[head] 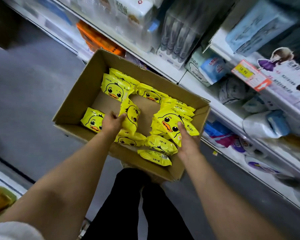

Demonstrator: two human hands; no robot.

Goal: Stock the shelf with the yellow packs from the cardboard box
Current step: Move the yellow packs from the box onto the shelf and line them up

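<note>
White shelving (194,80) is running along your right, its flat ledges carrying soft plastic-wrapped bundles in white, pale blue and orange, with an orange price tag (249,74) hanging off one edge. In front of you the open cardboard box (73,94) is sitting with its matte brown flaps up and part of its bare bottom showing in the middle. Glossy yellow packs (117,86), pillow-shaped with crimped ends and a cartoon duck face printed on each, are lying inside it: some flat along the far and left walls, a stack on edge at the right, a few overlapping near you. Your left hand (112,122) is curling its fingers round one yellow pack (131,116) and holding it upright near the box's middle. Your right hand (187,137) is gripping another pack (171,123) at the right-hand stack, thumb pressing on its printed face, fingers hidden underneath. Your black trouser legs (128,205) are showing below the box.
</note>
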